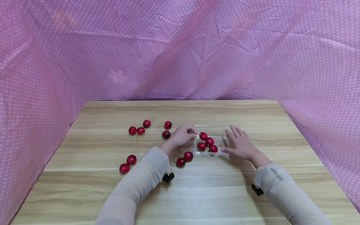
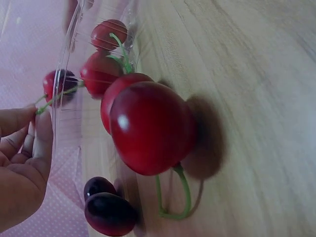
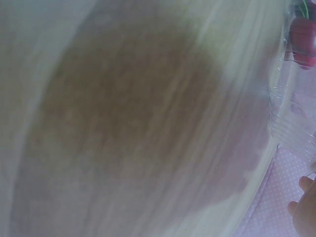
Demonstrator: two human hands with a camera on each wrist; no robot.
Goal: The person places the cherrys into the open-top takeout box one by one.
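Note:
My left hand pinches green cherry stems between thumb and forefinger at the left side of a clear plastic box. From the pinched stems a red cherry hangs over or inside the box; whether it touches the bottom I cannot tell. Other red cherries lie in the box, close together. At the box's right end, my right hand has its fingers spread, with the fingertips at the wall. Only a few of its fingers show in the right wrist view.
Two cherries lie in front of the left hand, and two dark ones behind its wrist. More cherries lie further left, with another pair nearer me. A pink dotted cloth surrounds the wooden table.

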